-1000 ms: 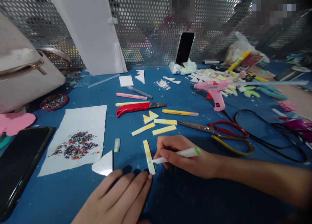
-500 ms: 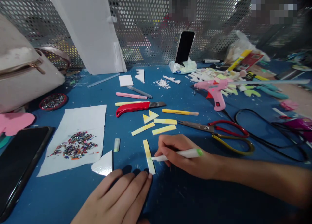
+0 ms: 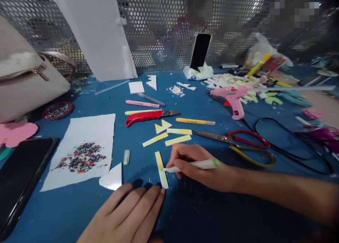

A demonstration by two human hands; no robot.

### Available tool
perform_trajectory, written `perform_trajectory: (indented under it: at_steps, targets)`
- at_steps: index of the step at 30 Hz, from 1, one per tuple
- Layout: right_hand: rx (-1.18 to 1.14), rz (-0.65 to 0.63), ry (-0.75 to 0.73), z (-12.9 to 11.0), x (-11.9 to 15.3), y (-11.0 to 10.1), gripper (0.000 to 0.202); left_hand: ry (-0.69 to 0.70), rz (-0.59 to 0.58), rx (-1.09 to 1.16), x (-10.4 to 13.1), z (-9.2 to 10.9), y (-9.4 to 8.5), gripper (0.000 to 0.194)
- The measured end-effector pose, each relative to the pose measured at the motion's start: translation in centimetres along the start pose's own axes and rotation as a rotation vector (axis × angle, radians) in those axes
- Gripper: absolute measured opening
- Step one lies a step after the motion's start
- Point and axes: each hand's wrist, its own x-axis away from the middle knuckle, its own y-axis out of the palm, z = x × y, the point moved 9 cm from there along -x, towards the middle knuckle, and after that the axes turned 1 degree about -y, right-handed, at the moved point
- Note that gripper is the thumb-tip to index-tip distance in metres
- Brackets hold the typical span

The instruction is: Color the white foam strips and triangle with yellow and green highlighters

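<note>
At the near middle of the blue tabletop (image 3: 66, 214), seen from the head camera, a narrow pale-yellow strip (image 3: 159, 162) lies lengthwise between the person's two hands. The left hand (image 3: 129, 214) is flat, palm down and fingers extended, grasping nothing; a fingertip touches the strip's near end. The right hand (image 3: 193, 158) grasps a white felt-tip marker (image 3: 203, 164) with a green end, held low and slanted, its green nib at the strip's right edge, around mid-length. The strip is yellower toward its far end and paler toward the near one.

Left of the strip stands a small pale marker cap (image 3: 126, 157), and nearer the left hand lies a white curved-edged offcut (image 3: 112, 178). Just beyond the right hand are three more yellowish strips (image 3: 178, 140) and a zigzag-cut yellow piece (image 3: 163, 126). The tip of the scissors (image 3: 225, 138), with one red and one yellow handle, reaches the end of one of these strips. Farther off lie a yellow felt-tip pen (image 3: 195, 121), a red-handled knife (image 3: 144, 117), a pink pen (image 3: 142, 103) and, to the right, a pink glue gun (image 3: 233, 93). At left, a white sheet (image 3: 92, 130) bears shiny multicoloured bits (image 3: 84, 155), beside a black smartphone (image 3: 23, 179).
</note>
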Motion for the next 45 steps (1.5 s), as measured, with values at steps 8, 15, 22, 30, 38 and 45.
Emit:
perform_trajectory:
  at_steps: [8,15,22,30,38,45]
  targets:
    - [0.060,0.053,-0.027,-0.3,0.0,-0.5,0.037,0.004,0.007,0.012,0.0,0.2,-0.2,0.040]
    - [0.088,0.033,-0.070,-0.6,0.1,-0.3,0.035,0.008,0.013,0.015,0.1,0.1,0.0,0.040]
    - [-0.061,0.070,-0.049,-0.4,0.2,-0.8,0.042,-0.005,-0.004,0.015,0.3,-0.1,0.2,0.036]
    - [-0.206,0.119,-0.108,-0.5,0.6,-1.0,0.033,-0.096,-0.069,0.059,-1.3,-2.4,0.1,0.033]
    - [0.395,0.246,-0.249,-3.2,0.9,-1.5,0.024,-0.070,-0.093,0.106,-1.8,-2.0,-0.2,0.030]
    - [0.583,0.195,-0.259,-3.6,0.5,-0.5,0.019,0.051,-0.162,0.104,-1.3,-0.5,0.7,0.032]
